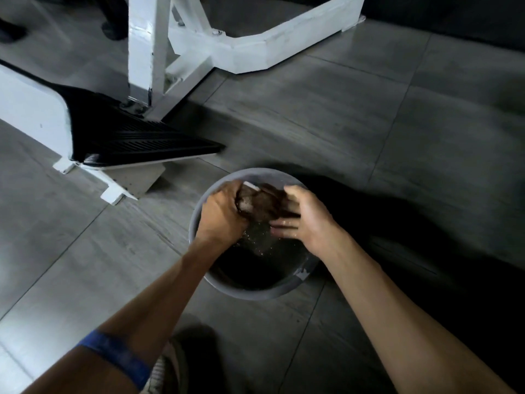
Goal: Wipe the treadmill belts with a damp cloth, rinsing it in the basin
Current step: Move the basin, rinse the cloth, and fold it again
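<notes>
A grey round basin stands on the tiled floor, with dark water in it. Over it, a wet brown cloth is bunched between both hands. My left hand is closed around the cloth's left end. My right hand grips its right end, with the lower fingers stretched out and wet. Drops fall from the cloth into the water. To the upper left lies a white machine's rear end with a black ribbed surface.
White frame legs of gym equipment stand behind the basin. Grey floor tiles spread around it, in deep shadow to the right. A shoe shows at the bottom edge. A blue band circles my left forearm.
</notes>
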The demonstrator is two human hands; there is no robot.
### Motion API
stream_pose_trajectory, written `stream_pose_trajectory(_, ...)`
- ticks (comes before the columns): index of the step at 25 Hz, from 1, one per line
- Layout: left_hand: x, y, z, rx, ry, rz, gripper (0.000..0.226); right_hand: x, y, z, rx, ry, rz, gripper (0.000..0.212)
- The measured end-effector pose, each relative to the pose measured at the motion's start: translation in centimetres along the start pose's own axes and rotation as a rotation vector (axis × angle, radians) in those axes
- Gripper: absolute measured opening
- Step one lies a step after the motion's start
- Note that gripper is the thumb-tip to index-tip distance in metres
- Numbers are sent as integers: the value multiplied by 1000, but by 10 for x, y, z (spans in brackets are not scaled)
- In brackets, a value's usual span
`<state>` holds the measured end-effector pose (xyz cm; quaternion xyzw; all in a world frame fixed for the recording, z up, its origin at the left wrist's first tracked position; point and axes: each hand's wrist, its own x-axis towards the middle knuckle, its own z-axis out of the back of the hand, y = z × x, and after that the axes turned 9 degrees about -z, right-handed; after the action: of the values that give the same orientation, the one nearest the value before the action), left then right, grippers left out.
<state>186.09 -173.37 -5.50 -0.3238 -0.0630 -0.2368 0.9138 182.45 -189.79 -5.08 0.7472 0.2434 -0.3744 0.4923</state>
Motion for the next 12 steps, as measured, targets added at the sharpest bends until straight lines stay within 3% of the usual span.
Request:
stream_pose_trajectory(2, -2, -4, 5, 255, 113, -212, 40, -2, -3, -6, 60, 57, -214, 45)
stream_pose_trajectory(5, -13, -15, 0, 470, 451, -247, 69, 5, -12, -27, 110, -38, -210, 37)
stream_pose_trajectory(7, -13, -15, -3, 278, 480, -116, 70, 12, -17, -37, 106, -196, -27, 24)
stream_pose_trajectory(9, -7, -15, 3, 11, 509, 29, 51, 14, -20, -38, -36, -344, 229, 16)
stream_pose_trajectory(12, 2, -12, 20, -214, 665, 266, 25, 8, -26, -35, -205, -346, 656, 14)
